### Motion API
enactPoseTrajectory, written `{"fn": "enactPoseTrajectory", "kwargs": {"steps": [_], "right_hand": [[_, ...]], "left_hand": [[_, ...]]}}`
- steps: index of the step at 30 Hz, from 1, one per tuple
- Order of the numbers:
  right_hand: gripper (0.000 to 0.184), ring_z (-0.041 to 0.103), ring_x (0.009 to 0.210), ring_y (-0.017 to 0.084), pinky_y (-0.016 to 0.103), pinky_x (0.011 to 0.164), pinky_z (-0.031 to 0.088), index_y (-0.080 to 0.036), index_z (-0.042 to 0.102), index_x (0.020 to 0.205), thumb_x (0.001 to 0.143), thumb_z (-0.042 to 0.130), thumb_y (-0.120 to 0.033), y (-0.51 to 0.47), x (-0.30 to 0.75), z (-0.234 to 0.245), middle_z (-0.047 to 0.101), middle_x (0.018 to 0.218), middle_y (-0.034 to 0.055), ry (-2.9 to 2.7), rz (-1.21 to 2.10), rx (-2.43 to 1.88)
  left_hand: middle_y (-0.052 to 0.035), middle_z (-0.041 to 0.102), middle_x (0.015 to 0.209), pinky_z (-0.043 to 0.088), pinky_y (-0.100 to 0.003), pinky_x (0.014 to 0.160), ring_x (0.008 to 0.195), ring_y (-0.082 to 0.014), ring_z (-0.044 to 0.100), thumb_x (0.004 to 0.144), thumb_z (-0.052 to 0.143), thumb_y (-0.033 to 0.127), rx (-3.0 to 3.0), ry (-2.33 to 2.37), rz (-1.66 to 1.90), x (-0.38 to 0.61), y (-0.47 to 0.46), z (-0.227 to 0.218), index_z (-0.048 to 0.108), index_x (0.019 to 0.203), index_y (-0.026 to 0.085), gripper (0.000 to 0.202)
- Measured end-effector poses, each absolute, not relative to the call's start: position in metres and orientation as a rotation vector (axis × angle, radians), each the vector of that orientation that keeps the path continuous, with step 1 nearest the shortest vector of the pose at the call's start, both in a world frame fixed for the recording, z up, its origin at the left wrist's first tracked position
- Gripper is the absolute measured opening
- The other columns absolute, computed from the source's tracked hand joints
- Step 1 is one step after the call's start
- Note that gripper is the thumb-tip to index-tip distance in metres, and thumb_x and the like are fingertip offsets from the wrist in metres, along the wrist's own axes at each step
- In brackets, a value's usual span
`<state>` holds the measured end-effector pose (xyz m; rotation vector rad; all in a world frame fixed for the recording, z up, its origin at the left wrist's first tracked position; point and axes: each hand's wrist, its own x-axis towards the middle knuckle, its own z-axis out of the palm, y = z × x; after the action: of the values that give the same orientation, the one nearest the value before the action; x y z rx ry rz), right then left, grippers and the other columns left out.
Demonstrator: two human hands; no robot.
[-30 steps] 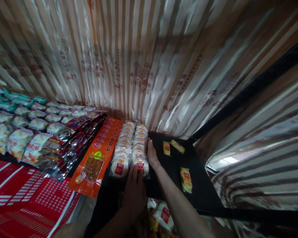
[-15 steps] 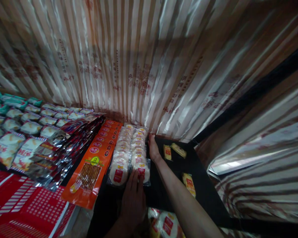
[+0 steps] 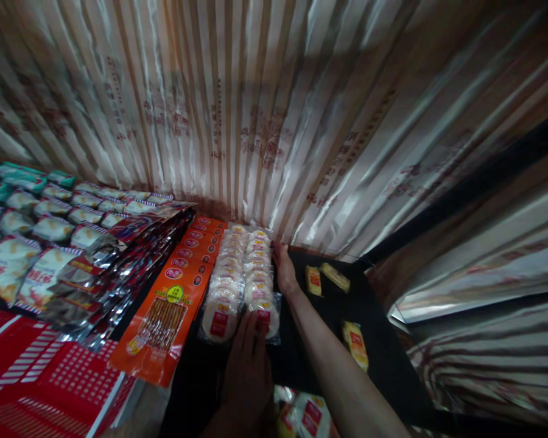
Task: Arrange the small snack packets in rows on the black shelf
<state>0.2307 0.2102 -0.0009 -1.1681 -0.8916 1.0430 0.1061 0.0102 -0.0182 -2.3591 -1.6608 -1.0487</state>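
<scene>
Two rows of clear packets of round white rice crackers [image 3: 221, 313] stand on a black surface, overlapping from front to back. My left hand [image 3: 248, 359] is at the front of the right row, its stretched fingers resting on the lowest part of the front packet [image 3: 267, 316]. Along the right side of that row, near the back, lies my right hand [image 3: 284, 269], fingers extended and pointing away from me. It touches or nearly touches the packets; the side facing them is partly hidden. Neither hand has anything gripped in it.
Orange snack packs [image 3: 158, 322] overlap left of the crackers, beside shiny dark packets [image 3: 132, 261] and white bags [image 3: 45, 274]. A red basket [image 3: 68, 371] stands front left. Small yellow packets [image 3: 313, 281] lie at right. More packets [image 3: 308, 417] sit low in front. Striped sheeting [image 3: 256, 91] hangs behind.
The view has shifted slightly, so the goods on the right appear farther right. Both hands keep nearly the same places against the right cracker row.
</scene>
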Motion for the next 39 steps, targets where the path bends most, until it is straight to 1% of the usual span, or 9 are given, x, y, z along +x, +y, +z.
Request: {"fn": "enactPoseTrajectory", "kwargs": {"steps": [3, 9, 12, 16, 21, 27, 31, 35, 39], "right_hand": [[0.067, 0.039, 0.127, 0.020, 0.038, 0.107, 0.029, -0.020, 0.053, 0.123, 0.078, 0.038, -0.067, 0.181, 0.234, 0.003, 0.045, 0.137, 0.0061, -0.828, 1.045, -1.181], [0.071, 0.035, 0.130, 0.021, 0.038, 0.106, 0.030, -0.018, 0.042, 0.132, 0.080, 0.033, -0.066, 0.107, 0.225, -0.006, 0.039, 0.141, 0.0082, -0.852, 0.980, -1.242], [0.075, 0.037, 0.129, 0.021, 0.037, 0.106, 0.031, -0.016, 0.038, 0.135, 0.081, 0.026, -0.067, 0.091, 0.212, -0.012, 0.040, 0.140, 0.0087, -0.866, 0.983, -1.309], [0.074, 0.040, 0.126, 0.021, 0.036, 0.104, 0.032, -0.018, 0.037, 0.135, 0.081, 0.028, -0.067, 0.087, 0.196, -0.006, 0.042, 0.139, 0.0070, -0.934, 0.937, -1.404], [0.077, 0.034, 0.130, 0.020, 0.033, 0.109, 0.022, -0.017, 0.034, 0.137, 0.081, 0.023, -0.068, 0.084, 0.183, 0.006, 0.039, 0.141, 0.0081, -1.036, 0.831, -1.582], [0.077, 0.029, 0.133, 0.021, 0.035, 0.111, 0.017, -0.014, 0.035, 0.136, 0.082, 0.020, -0.066, 0.087, 0.172, 0.002, 0.035, 0.143, 0.0085, -1.108, 0.765, -1.602], [0.074, 0.031, 0.132, 0.020, 0.033, 0.110, 0.019, -0.016, 0.035, 0.136, 0.082, 0.020, -0.065, 0.087, 0.172, 0.004, 0.036, 0.142, 0.0067, -1.071, 0.752, -1.627], [0.077, 0.030, 0.132, 0.021, 0.034, 0.110, 0.020, -0.012, 0.033, 0.138, 0.082, 0.020, -0.065, 0.089, 0.179, 0.010, 0.035, 0.143, 0.0106, -1.052, 0.721, -1.663], [0.076, 0.028, 0.133, 0.021, 0.034, 0.111, 0.017, -0.016, 0.032, 0.138, 0.082, 0.021, -0.065, 0.097, 0.182, 0.012, 0.033, 0.144, 0.0076, -1.062, 0.728, -1.654]], "left_hand": [[-0.0143, 0.039, 0.138, 0.044, -0.042, 0.098, 0.133, -0.0260, 0.027, 0.073, 0.040, 0.002, -2.383, -1.664, -1.058, 0.106, 0.010, -0.019, 0.043, 0.130, 0.011, 0.057], [-0.0155, 0.043, 0.134, 0.043, -0.044, 0.100, 0.131, -0.0251, 0.031, 0.076, 0.038, 0.002, -2.376, -1.678, -1.121, 0.106, 0.010, -0.024, 0.048, 0.123, 0.010, 0.049], [-0.0171, 0.044, 0.134, 0.042, -0.045, 0.101, 0.132, -0.0257, 0.031, 0.077, 0.038, 0.002, -2.386, -1.672, -1.105, 0.106, 0.010, -0.025, 0.049, 0.121, 0.008, 0.046], [-0.0192, 0.045, 0.133, 0.043, -0.044, 0.099, 0.131, -0.0268, 0.031, 0.077, 0.035, 0.001, -2.389, -1.671, -1.036, 0.104, 0.012, -0.022, 0.048, 0.121, 0.004, 0.046], [-0.0195, 0.047, 0.132, 0.043, -0.042, 0.100, 0.130, -0.0271, 0.033, 0.079, 0.036, 0.004, -2.420, -1.666, -0.947, 0.099, 0.014, -0.022, 0.045, 0.123, 0.001, 0.045], [-0.0175, 0.048, 0.131, 0.043, -0.042, 0.099, 0.132, -0.0253, 0.031, 0.082, 0.035, 0.007, -2.444, -1.523, -1.006, 0.082, 0.022, -0.029, 0.047, 0.122, 0.003, 0.042], [-0.0139, 0.050, 0.131, 0.041, -0.042, 0.100, 0.133, -0.0244, 0.030, 0.083, 0.035, 0.008, -2.447, -1.481, -1.057, 0.072, 0.020, -0.015, 0.051, 0.120, 0.008, 0.040], [-0.0129, 0.039, 0.140, 0.032, -0.051, 0.104, 0.136, -0.0299, 0.020, 0.085, 0.041, 0.018, -2.194, -1.742, -1.036, 0.061, 0.014, 0.006, 0.045, 0.128, 0.014, 0.043], [-0.0148, 0.024, 0.147, 0.030, -0.052, 0.105, 0.136, -0.0311, 0.019, 0.085, 0.045, 0.026, -2.106, -1.901, -0.898, 0.048, 0.022, 0.011, 0.033, 0.136, 0.015, 0.053]]}}
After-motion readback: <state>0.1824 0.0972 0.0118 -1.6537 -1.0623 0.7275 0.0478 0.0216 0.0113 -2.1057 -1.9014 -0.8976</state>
